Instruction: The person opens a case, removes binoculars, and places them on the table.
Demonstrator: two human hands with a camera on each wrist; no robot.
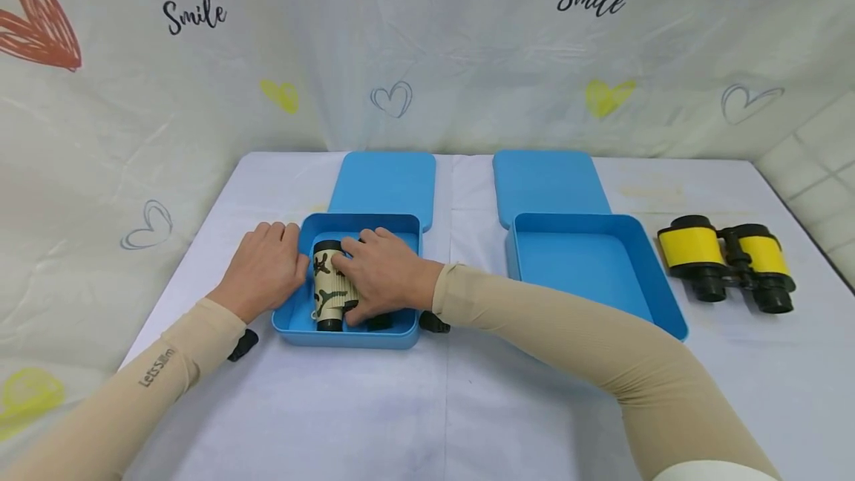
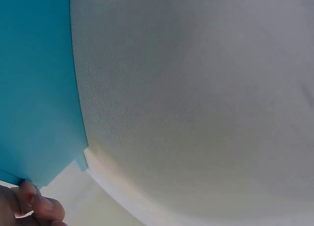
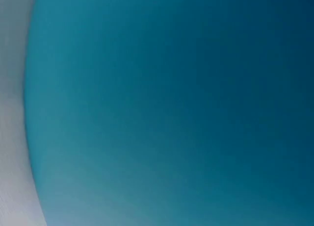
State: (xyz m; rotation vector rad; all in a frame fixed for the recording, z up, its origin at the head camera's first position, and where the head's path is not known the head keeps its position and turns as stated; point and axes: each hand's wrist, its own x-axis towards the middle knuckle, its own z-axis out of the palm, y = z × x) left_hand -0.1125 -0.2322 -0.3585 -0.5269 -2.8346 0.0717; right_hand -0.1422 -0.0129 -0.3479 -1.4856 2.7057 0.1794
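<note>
In the head view, camouflage binoculars (image 1: 329, 289) lie inside the left blue box (image 1: 347, 340). My right hand (image 1: 384, 273) reaches over them from the right and grips them, hiding much of their right half. My left hand (image 1: 263, 266) is at the box's left rim, with its thumb side against the edge. The left wrist view catches curled fingertips (image 2: 46, 206) at the edge of the blue box (image 2: 34, 88). Only a blurred blue wall (image 3: 147, 108) fills most of the right wrist view, and no hand shows there.
A second blue box (image 1: 581, 258) stands to the right with its lid (image 1: 548, 182) folded back. The left box's lid (image 1: 384, 182) lies back too. Yellow and black binoculars (image 1: 695, 247) rest at the far right of the white-covered table (image 1: 467, 407). A printed curtain (image 1: 467, 43) hangs behind.
</note>
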